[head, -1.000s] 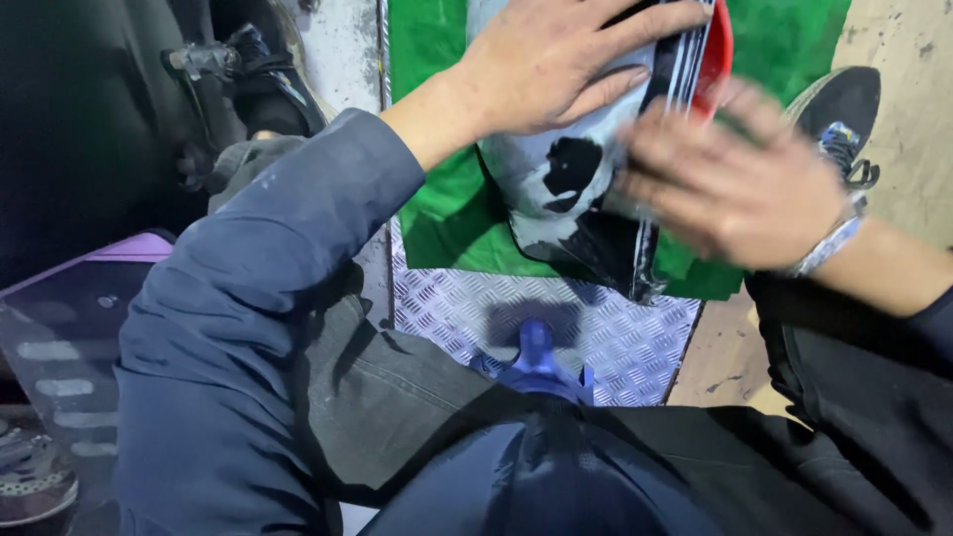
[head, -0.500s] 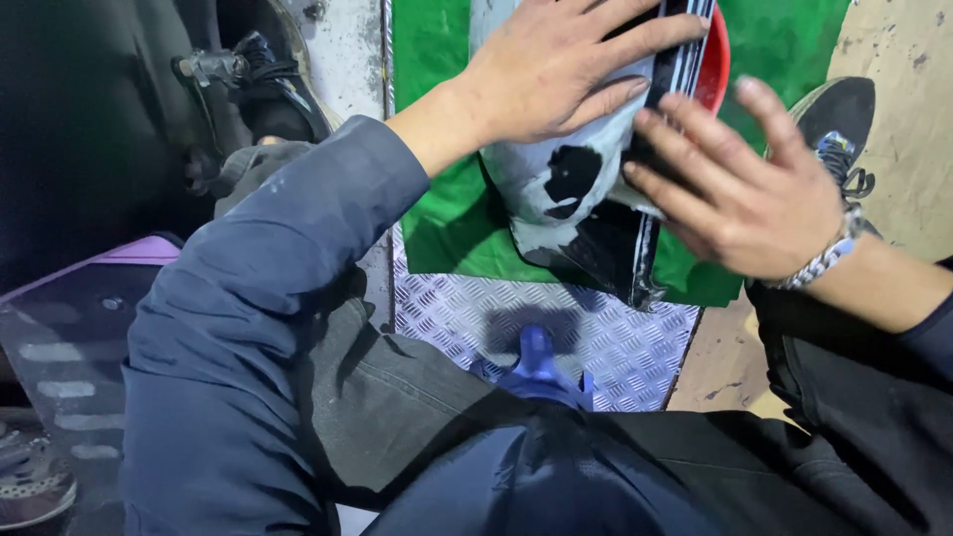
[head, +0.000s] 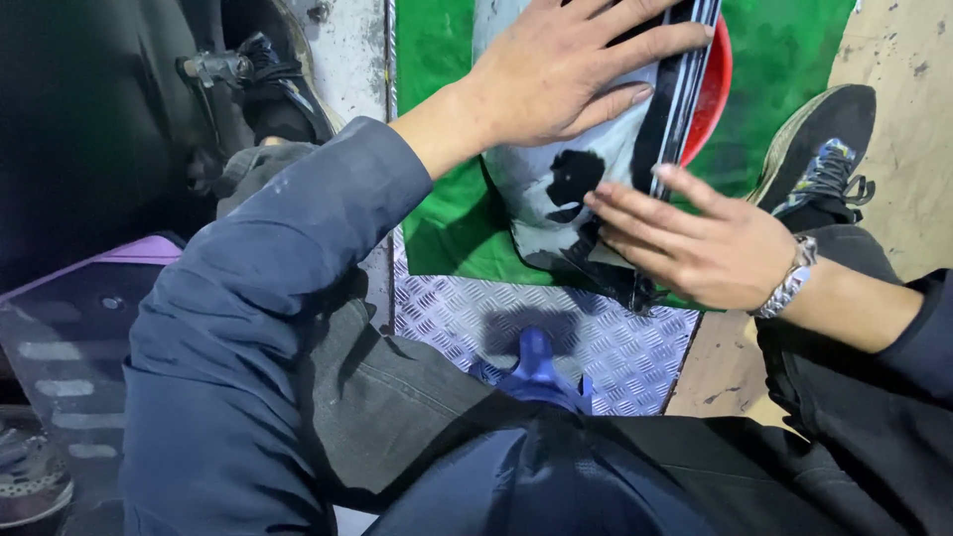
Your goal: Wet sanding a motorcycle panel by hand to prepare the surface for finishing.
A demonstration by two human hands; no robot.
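Here, a grey panel with black patches (head: 556,189) lies on a green sheet (head: 447,228), and a dark edge strip (head: 673,99) runs along its right side. The panel is in the upper middle of the view, in front of the person's knees. Behind the strip, a red round thing (head: 713,94) shows only a part of its rim.

The left hand (head: 566,74) lies flat on the upper part of the panel, with the fingers spread and stretched toward the strip; it presses on the surface and grasps nothing. The right hand (head: 705,248) is also open, the fingers straight and together, and the fingertips touch the lower part of the panel near the strip. A metal bracelet (head: 789,278) is around the right wrist.

The green sheet covers a part of a metal plate with a raised pattern (head: 516,323). A blue thing (head: 536,362) stands on this plate, just in front of the person's lap; what it is, I cannot tell. To the right, the person's shoe (head: 819,154) rests on a pale floor (head: 903,79). To the left there are dark machine parts (head: 238,74) in shadow.
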